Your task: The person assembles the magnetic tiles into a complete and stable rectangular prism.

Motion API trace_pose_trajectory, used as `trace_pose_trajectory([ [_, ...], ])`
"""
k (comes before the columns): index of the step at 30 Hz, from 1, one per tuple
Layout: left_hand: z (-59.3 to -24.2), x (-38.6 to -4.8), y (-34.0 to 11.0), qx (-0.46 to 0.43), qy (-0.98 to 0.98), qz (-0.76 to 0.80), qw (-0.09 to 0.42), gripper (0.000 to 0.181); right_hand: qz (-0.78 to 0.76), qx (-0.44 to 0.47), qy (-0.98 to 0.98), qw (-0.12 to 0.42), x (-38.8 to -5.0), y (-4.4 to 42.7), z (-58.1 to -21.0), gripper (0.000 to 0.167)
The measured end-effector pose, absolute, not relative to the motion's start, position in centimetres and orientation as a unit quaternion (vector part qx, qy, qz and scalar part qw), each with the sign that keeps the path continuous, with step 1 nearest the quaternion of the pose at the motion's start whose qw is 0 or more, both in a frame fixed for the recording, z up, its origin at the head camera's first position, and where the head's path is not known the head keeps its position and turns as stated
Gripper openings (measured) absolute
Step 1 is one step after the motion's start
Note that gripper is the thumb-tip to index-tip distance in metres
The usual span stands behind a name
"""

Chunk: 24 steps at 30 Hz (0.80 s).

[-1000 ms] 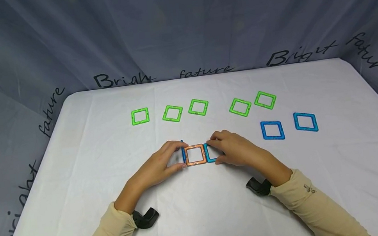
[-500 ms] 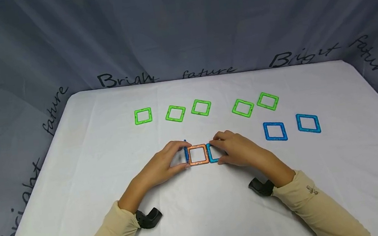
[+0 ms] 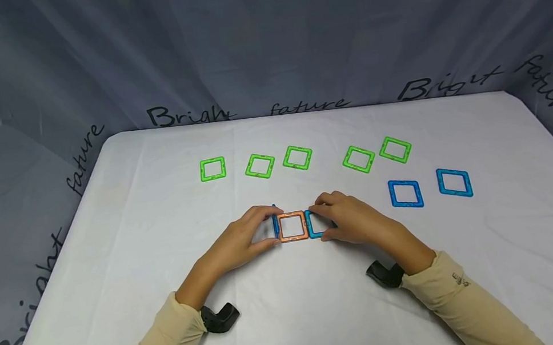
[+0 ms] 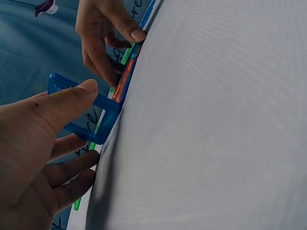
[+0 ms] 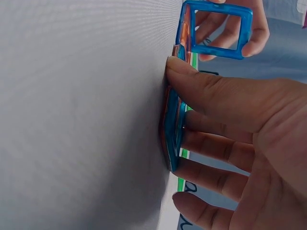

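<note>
My left hand (image 3: 236,243) pinches a blue magnetic tile (image 4: 111,122), a square open frame standing upright on edge. That tile meets the left side of an orange square tile (image 3: 294,238), which lies flat on the white table. Against the orange tile's right side is a lighter blue tile (image 3: 310,226), lying low along the cloth. My right hand (image 3: 352,218) grips it by its near and far edges, thumb on the near side, and covers its right part in the head view. In the right wrist view, the upright tile (image 5: 220,6) rises beyond the right thumb.
Several green square tiles (image 3: 214,178) lie flat in a loose row farther back. Two blue tiles (image 3: 407,204) lie to the right, beyond the right hand. A grey curtain (image 3: 260,42) with black lettering hangs behind the table (image 3: 293,308).
The head view has shifted slightly, so the whole scene sits a little farther right. Both hands keep their hold, and the tiles have not visibly moved relative to one another.
</note>
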State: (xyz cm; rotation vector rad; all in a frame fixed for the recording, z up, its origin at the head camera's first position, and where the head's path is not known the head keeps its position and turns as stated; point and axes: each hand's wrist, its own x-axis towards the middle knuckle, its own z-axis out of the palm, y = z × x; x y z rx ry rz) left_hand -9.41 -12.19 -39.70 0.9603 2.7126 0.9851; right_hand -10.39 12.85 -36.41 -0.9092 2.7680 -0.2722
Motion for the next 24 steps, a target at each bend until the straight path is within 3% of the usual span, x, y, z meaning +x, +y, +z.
trace_pose_trajectory([
  [14, -39.59, -9.34, -12.17, 0.310, 0.893, 0.320, 0.055, 0.048, -0.093, -0.313, 0.940, 0.098, -10.46, 12.98, -36.64, 0.058],
  [24, -39.63, -9.38, -12.12, 0.314, 0.892, 0.321, 0.050, 0.047, -0.095, -0.303, 0.941, 0.120, -10.71, 12.85, -36.36, 0.059],
])
